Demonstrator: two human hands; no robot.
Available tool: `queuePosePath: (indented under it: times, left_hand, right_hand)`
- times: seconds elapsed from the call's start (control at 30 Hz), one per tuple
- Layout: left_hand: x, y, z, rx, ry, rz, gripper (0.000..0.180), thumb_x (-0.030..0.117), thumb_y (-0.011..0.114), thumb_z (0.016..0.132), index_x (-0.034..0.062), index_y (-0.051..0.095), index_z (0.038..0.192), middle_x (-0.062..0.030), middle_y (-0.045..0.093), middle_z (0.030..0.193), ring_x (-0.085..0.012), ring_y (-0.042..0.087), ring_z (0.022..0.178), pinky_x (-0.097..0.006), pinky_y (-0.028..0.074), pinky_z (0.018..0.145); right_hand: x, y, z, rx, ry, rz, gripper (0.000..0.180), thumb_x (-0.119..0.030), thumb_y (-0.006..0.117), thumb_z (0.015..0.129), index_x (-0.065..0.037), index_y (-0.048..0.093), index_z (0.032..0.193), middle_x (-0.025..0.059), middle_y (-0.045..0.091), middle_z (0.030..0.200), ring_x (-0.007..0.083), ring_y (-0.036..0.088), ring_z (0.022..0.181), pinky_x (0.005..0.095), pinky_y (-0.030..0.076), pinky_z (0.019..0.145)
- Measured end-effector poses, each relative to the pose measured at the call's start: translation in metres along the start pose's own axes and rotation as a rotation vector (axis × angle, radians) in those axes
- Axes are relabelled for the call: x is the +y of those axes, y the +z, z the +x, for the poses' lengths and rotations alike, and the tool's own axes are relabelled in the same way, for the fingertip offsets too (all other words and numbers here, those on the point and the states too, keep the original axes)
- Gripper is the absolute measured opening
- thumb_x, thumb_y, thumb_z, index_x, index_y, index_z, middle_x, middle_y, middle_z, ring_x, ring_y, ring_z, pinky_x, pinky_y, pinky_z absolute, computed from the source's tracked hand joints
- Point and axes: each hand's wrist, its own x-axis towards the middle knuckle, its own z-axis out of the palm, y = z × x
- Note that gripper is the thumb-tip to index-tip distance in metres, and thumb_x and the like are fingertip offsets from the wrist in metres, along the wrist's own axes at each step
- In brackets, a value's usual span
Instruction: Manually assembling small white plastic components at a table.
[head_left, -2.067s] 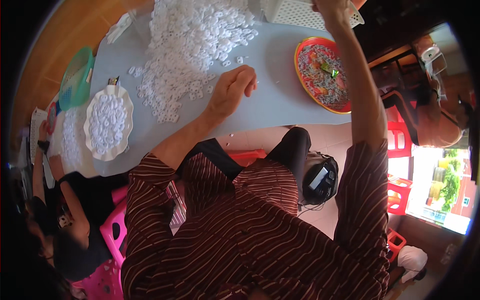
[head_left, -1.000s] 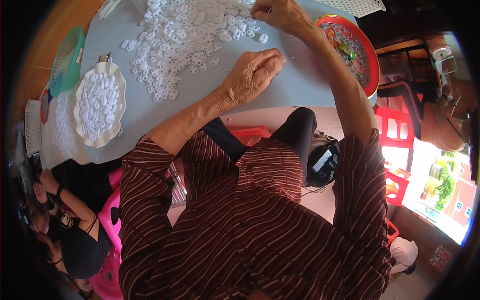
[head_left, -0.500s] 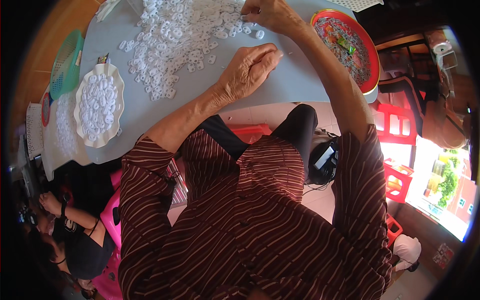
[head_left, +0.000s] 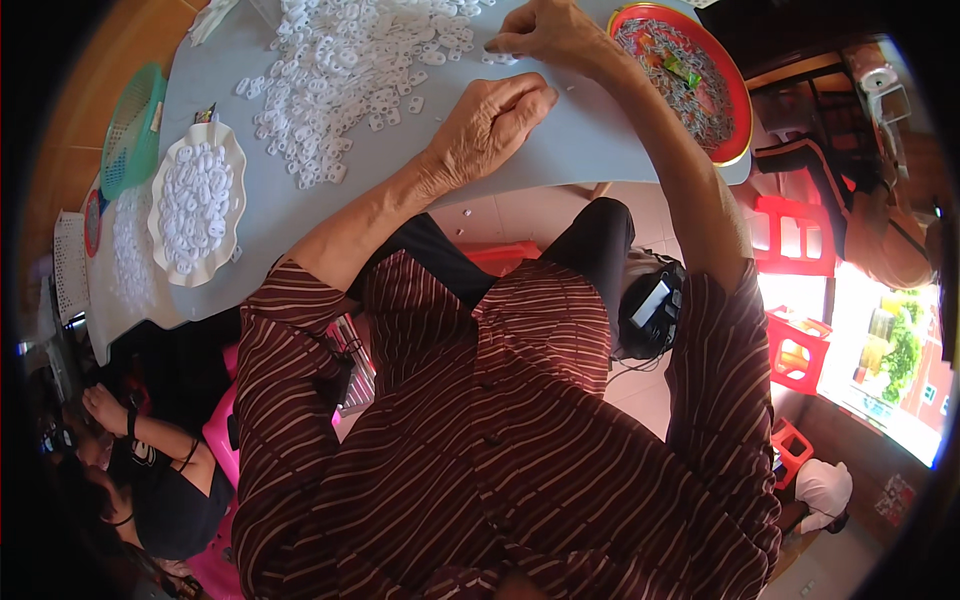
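White plastic rings (head_left: 345, 75) lie heaped on the grey desk (head_left: 560, 150) — the right hand (head_left: 545, 30) pinches at the heap's edge (what its grip grasps, I cannot tell), the left hand (head_left: 490, 125) rests loosely curled just beside, holding nothing visible.

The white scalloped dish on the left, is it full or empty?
Full. The white scalloped dish is heaped with small white plastic pieces almost out to its rim.
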Motion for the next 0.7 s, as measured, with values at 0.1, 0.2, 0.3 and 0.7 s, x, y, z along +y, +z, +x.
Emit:
queuePosePath:
  times: [0.1,0.2,0.3,0.7]
  left_hand:
    - [-0.002,-0.002,-0.003,0.021,0.034,0.022,0.035,0.032,0.042,0.096,0.0013,0.051,0.081,-0.0033,0.050,0.064,-0.0113,0.046,0.057,-0.027,0.039,0.055]
    - [-0.003,0.000,-0.004,0.048,0.053,0.019,0.033,0.030,0.044,0.095,0.0013,0.052,0.081,-0.0029,0.049,0.064,-0.0111,0.046,0.057,-0.027,0.040,0.055]
    - [-0.003,0.002,-0.002,0.053,0.057,0.017,0.030,0.027,0.047,0.094,0.0012,0.053,0.080,-0.0030,0.048,0.062,-0.0113,0.046,0.057,-0.027,0.040,0.055]
    - [0.002,0.006,-0.001,-0.060,-0.010,-0.028,0.025,0.021,0.050,0.090,-0.0019,0.055,0.079,-0.0072,0.048,0.058,-0.0144,0.044,0.055,-0.030,0.040,0.054]
  right_hand:
    - [-0.006,0.003,-0.004,0.103,-0.060,-0.055,0.021,-0.016,0.067,0.075,0.004,0.068,0.081,0.0197,0.065,0.068,0.0239,0.063,0.059,0.0351,0.050,0.060]
    - [-0.018,0.003,-0.010,0.284,-0.543,0.077,0.020,-0.016,0.066,0.075,0.002,0.068,0.083,0.0185,0.065,0.070,0.0255,0.064,0.061,0.0353,0.050,0.060]
    - [-0.028,0.013,0.009,0.030,-0.314,0.065,0.018,-0.015,0.065,0.075,0.000,0.068,0.084,0.0169,0.066,0.073,0.0250,0.065,0.063,0.0352,0.051,0.061]
    - [0.004,0.034,0.044,-0.044,-0.784,-0.748,0.017,-0.013,0.057,0.073,0.003,0.065,0.072,0.0162,0.064,0.076,0.0311,0.063,0.072,0.0396,0.051,0.066]
